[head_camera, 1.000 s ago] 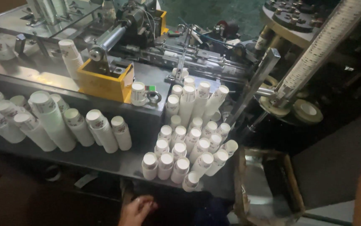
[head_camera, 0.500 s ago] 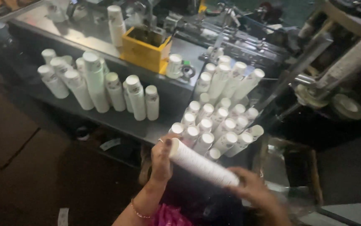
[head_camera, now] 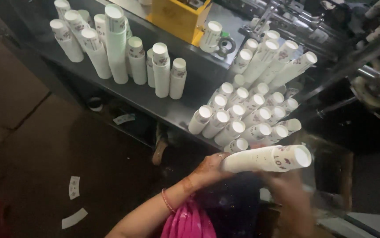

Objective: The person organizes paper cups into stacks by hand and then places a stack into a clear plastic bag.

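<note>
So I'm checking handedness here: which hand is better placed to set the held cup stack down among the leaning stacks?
Probably the right hand: it supports the cup stack nearest the leaning stacks; the left hand holds the far end.

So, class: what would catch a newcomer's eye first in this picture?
The long horizontal stack of white paper cups, held at bottom centre between the left hand and right hand. Behind it, many more leaning white cup stacks crowd the dark metal shelf, below a yellow box.

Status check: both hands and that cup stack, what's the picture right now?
Left hand grips stack's near end; right hand supports underneath. Stack of paper cups held sideways. Leaning cup rows just beyond.
</note>
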